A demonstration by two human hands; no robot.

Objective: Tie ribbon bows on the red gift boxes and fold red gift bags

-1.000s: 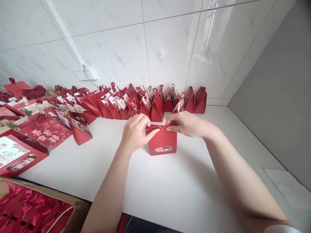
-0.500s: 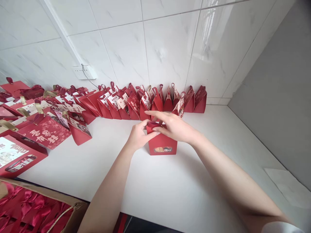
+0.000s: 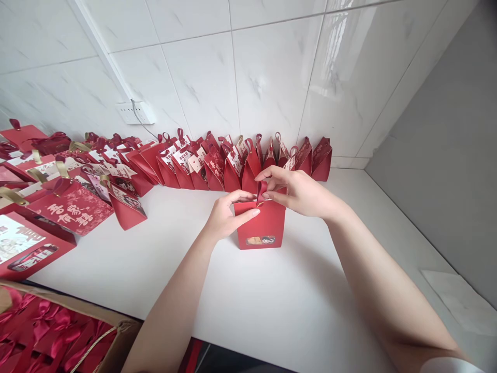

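A red gift box [image 3: 260, 225] with a small oval window near its base stands upright on the white table. My left hand [image 3: 229, 215] pinches the box's top left edge, thumb on the front and fingers behind. At the top of the box a dark red ribbon loop [image 3: 261, 191] stands up. My right hand [image 3: 301, 191] has its fingers and thumb closed around that loop, just above the box's top edge.
Many red boxes [image 3: 252, 168] with ribbon loops line the tiled wall [image 3: 272, 77]. More boxes [image 3: 75, 210] crowd the left of the table [image 3: 248, 295]. A carton [image 3: 126, 336] of red ribboned items is at the lower left. A socket strip [image 3: 135, 113] is on the wall.
My right hand has shifted right and slightly up from the box's top, and the ribbon loop now stands upright at its fingers. My left hand remains at the box's left edge.
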